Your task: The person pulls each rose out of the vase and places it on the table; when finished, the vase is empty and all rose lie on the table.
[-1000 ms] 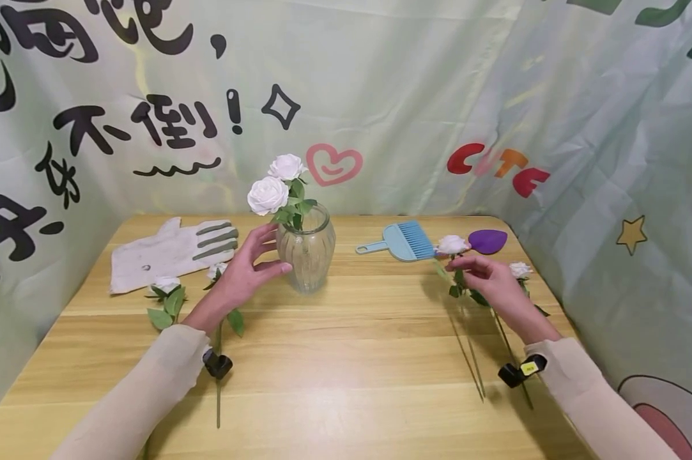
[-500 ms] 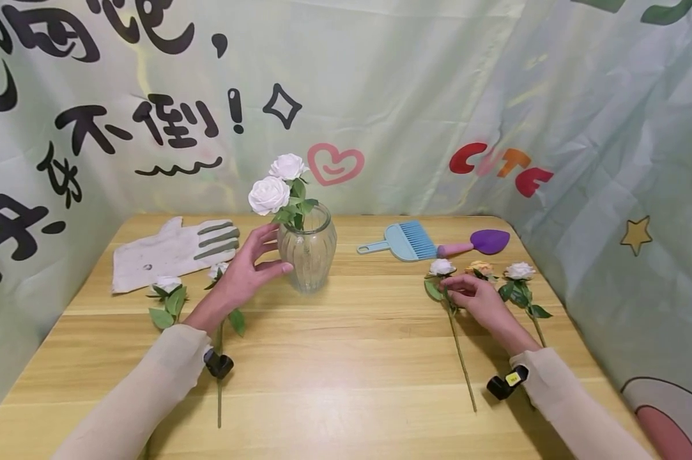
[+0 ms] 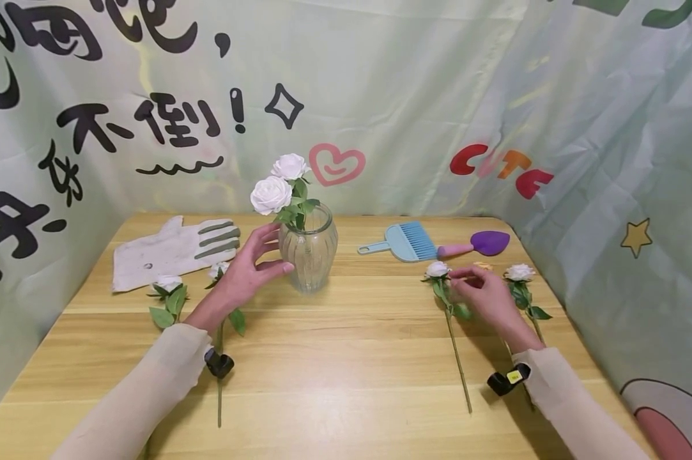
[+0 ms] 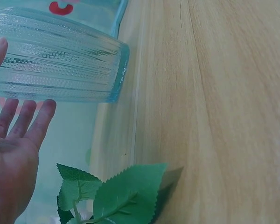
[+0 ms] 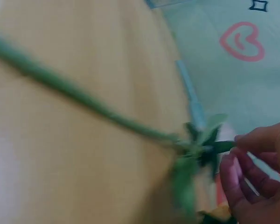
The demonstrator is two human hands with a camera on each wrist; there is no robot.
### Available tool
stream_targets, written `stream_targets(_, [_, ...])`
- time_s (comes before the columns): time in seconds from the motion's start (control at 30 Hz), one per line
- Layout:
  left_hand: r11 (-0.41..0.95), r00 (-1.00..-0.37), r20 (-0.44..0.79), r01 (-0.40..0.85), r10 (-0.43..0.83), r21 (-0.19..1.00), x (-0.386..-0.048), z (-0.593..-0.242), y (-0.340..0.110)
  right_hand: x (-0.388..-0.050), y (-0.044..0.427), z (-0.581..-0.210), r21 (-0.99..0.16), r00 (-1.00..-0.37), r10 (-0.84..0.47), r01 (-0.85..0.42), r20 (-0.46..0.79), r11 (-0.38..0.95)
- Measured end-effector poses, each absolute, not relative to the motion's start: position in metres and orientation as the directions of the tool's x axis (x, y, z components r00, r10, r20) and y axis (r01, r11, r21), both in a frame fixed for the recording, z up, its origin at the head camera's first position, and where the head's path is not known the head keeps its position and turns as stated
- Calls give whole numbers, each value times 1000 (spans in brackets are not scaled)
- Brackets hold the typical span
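In the head view my left hand [image 3: 248, 271] cups the left side of a ribbed clear glass vase [image 3: 308, 262], thumb in front. Its fingers look nearly straight in the left wrist view, with their tips at the glass [image 4: 56, 60]. Two white roses [image 3: 272, 193] stand in the vase, leaning left. At the right, my right hand [image 3: 484, 297] is beside a white rose [image 3: 438, 269] with a long stem. In the right wrist view thumb and forefinger pinch a leaf [image 5: 222, 146] of that rose. A yellow rose [image 3: 484, 266] is mostly hidden behind this hand.
Another white rose [image 3: 519, 273] lies farther right. Two white roses [image 3: 167, 284] lie at left, partly under the left arm. Behind are a pale work glove [image 3: 167, 252], a blue brush and dustpan [image 3: 406, 241], and a purple trowel [image 3: 489, 243]. A printed cloth [image 3: 392, 96] encloses the table.
The right hand has moved the white rose left, apart from the yellow rose, and its head now lies slightly farther left. The left hand and vase have stayed in place.
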State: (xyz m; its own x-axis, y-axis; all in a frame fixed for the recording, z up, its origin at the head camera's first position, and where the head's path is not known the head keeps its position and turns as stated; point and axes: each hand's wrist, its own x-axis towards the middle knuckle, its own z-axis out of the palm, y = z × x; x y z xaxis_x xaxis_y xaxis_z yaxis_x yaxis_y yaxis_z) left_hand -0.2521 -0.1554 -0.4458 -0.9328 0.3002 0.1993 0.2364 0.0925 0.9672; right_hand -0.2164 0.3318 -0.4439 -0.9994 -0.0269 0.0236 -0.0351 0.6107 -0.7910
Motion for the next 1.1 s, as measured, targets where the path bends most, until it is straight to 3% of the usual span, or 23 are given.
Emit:
stream_targets(0.2, [85,-932,203,239,301,967,-253,-446,-155,-229,316,-403,-838,-972,-102,-235,212,492])
stream_targets(0.4, [77,-931,202,236,304,969,-253,-447,-154,-242,278,-366,-881,-948,-122,-317,293,352])
stream_targets(0.67, [80,-933,200,233,299,969,-252,-446,-154,-260,207,-334,-843,-836,-287,-519,467,143])
stream_targets(1.1, [81,-929,207,242,306,967,-251,-445,-154,-272,114,-337,-825,-723,-480,-565,497,-4])
